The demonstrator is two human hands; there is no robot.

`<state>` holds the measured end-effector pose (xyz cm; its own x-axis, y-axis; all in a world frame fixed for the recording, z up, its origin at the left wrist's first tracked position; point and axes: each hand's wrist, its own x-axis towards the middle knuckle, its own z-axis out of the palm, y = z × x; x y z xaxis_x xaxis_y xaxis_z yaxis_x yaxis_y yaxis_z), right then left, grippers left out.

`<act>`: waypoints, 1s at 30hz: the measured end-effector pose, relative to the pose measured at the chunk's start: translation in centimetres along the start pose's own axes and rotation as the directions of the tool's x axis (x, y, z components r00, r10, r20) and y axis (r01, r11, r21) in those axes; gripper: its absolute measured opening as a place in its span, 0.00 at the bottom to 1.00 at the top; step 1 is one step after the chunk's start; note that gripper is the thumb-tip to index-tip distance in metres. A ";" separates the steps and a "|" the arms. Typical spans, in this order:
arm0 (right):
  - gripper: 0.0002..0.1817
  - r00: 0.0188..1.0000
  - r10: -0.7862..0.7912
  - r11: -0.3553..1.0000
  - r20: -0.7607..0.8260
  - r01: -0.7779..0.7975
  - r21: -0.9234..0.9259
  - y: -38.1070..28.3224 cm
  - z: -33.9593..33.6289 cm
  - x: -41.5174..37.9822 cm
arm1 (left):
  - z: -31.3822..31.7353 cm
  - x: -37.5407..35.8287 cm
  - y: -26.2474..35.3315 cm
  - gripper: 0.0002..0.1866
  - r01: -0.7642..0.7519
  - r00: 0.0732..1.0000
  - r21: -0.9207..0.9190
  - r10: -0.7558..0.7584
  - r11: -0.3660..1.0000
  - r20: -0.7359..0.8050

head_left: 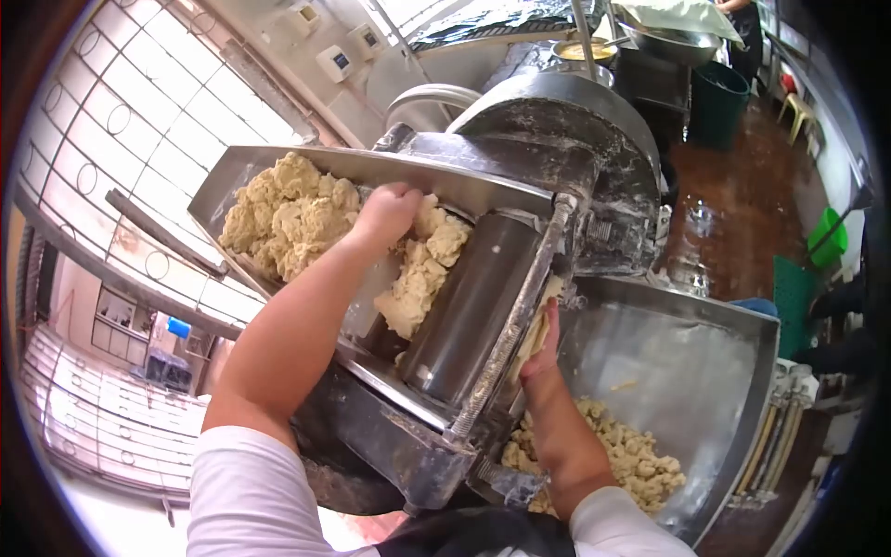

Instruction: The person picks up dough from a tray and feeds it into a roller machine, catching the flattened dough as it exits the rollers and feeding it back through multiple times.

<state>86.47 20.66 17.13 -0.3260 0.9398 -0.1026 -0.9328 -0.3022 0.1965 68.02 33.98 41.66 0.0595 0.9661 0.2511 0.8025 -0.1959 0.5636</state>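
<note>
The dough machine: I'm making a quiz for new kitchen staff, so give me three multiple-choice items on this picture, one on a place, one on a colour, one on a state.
1. Where does the left hand rest?
A. on the dough in the upper tray
B. on the floor
C. on the green bin

2. What colour is the dough?
A. dark brown
B. pale yellow
C. pink

3. What state is the dough in the lower tray in?
A. one smooth ball
B. loose crumbly lumps
C. liquid batter

Answers: 1 A, the hand presses into the dough beside the steel roller. 2 B, every lump looks cream-yellow. 3 B, separate pieces lie near the right hand.
</note>
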 end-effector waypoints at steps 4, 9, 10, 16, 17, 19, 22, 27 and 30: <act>0.27 1.000 -0.006 1.000 0.000 0.006 0.002 0.6 -0.1 0.7 | -0.6 -1.2 3.0 0.18 0.040 0.972 0.119 -0.066 0.992 0.224; 0.28 1.000 0.008 1.000 0.015 -0.009 0.022 1.3 -0.5 1.3 | -0.1 -3.8 5.5 0.13 0.125 0.910 0.020 -0.123 0.992 0.396; 0.28 1.000 0.011 0.999 0.028 -0.012 0.040 1.5 0.0 1.2 | -0.1 -3.9 5.6 0.13 0.132 0.903 -0.050 -0.099 0.990 0.418; 0.30 0.999 -0.016 0.996 0.040 0.013 0.083 2.0 1.6 1.0 | 0.5 -3.6 5.5 0.13 0.200 0.888 -0.059 -0.155 0.978 0.433; 0.30 0.999 -0.011 0.997 0.048 0.007 0.080 2.0 1.8 1.0 | 0.2 -3.7 6.1 0.14 0.276 0.862 -0.048 -0.225 0.960 0.454; 0.30 0.998 -0.007 0.997 0.056 0.003 0.079 2.0 1.9 1.1 | -0.1 -3.9 6.6 0.13 0.327 0.847 -0.044 -0.272 0.944 0.457; 0.30 0.999 0.000 0.993 0.048 -0.006 0.118 2.3 1.1 1.3 | 0.0 -3.6 6.3 0.13 0.446 0.790 -0.056 -0.364 0.893 0.493; 0.29 0.992 -0.112 0.986 0.062 0.103 0.133 2.5 0.1 0.7 | 0.0 -3.7 6.3 0.14 0.553 0.710 -0.047 -0.441 0.832 0.549; 0.30 0.980 -0.158 0.980 0.118 0.141 0.137 2.1 -2.4 0.8 | -0.3 -3.9 6.7 0.15 0.590 0.661 -0.037 -0.456 0.807 0.596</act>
<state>83.85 20.43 15.16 -0.1545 0.9879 -0.0163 -0.9394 -0.1417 0.3122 72.97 28.84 44.73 0.0273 0.8280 -0.5600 0.6609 0.4054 0.6316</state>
